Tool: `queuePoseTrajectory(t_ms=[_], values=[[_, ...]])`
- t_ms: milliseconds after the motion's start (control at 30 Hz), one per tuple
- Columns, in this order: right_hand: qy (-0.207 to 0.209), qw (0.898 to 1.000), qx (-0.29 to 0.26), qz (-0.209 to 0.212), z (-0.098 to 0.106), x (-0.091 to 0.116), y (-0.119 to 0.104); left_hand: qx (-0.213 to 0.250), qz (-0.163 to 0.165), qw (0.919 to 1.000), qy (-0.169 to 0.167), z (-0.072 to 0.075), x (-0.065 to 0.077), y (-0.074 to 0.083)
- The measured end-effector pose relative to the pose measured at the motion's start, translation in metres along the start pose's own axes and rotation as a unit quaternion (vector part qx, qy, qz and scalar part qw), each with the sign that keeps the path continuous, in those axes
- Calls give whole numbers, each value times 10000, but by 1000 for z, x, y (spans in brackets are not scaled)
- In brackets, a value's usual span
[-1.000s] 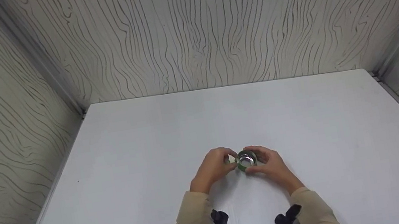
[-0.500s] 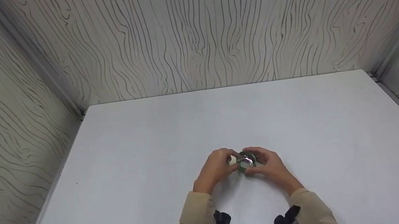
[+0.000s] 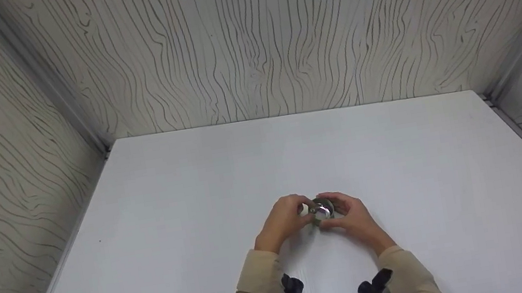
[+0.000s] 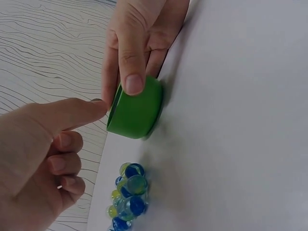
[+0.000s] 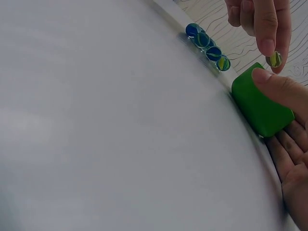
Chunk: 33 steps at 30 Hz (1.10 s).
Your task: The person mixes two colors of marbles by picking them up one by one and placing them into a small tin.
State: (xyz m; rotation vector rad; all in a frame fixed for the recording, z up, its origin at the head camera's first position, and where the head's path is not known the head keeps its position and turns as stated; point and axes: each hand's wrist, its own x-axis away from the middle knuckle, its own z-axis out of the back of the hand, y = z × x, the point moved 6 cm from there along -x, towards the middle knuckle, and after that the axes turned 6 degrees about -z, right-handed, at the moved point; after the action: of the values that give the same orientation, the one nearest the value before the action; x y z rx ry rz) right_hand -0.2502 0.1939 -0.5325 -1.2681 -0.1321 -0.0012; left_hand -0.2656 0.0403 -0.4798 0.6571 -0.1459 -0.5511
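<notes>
A small green cup [image 4: 139,111] with a shiny metal inside stands on the white table. My right hand [image 3: 354,214] grips its side, thumb on the near wall and fingers behind. Over the cup's mouth, my left hand [image 3: 283,220] pinches a clear glass marble [image 5: 274,59] with a yellow-green swirl between thumb and forefinger. In the left wrist view that marble is hidden. A cluster of blue, green and yellow marbles [image 4: 129,196] lies on the table beside the cup, on the left hand's side. From the head view, the left hand mostly covers those marbles.
The white tabletop [image 3: 182,180] spreads around both hands. Wood-grain patterned panels [image 3: 244,39] rise at the back and on both sides. A black wrist camera [image 3: 292,287] sits on the left sleeve, another black camera [image 3: 375,286] on the right.
The left hand has shifted slightly right, bringing its fingertips from the cup's left rim to over its mouth. The right hand has stayed at the cup, almost still.
</notes>
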Motion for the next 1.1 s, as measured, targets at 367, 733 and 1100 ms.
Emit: queuePoseTrajectory(t_ms=[367,733,1100], values=[[-43,9999,-119,-6,2,0,0,69,-99,9999,70,-4,-2,-1],[-50,9997,-92,-201,0,0,4,26,54,10000,-14,-5,-2,-4],[15,9999,-52,-110,-1,0,2,210,-77,9997,101,-1,2,-5]])
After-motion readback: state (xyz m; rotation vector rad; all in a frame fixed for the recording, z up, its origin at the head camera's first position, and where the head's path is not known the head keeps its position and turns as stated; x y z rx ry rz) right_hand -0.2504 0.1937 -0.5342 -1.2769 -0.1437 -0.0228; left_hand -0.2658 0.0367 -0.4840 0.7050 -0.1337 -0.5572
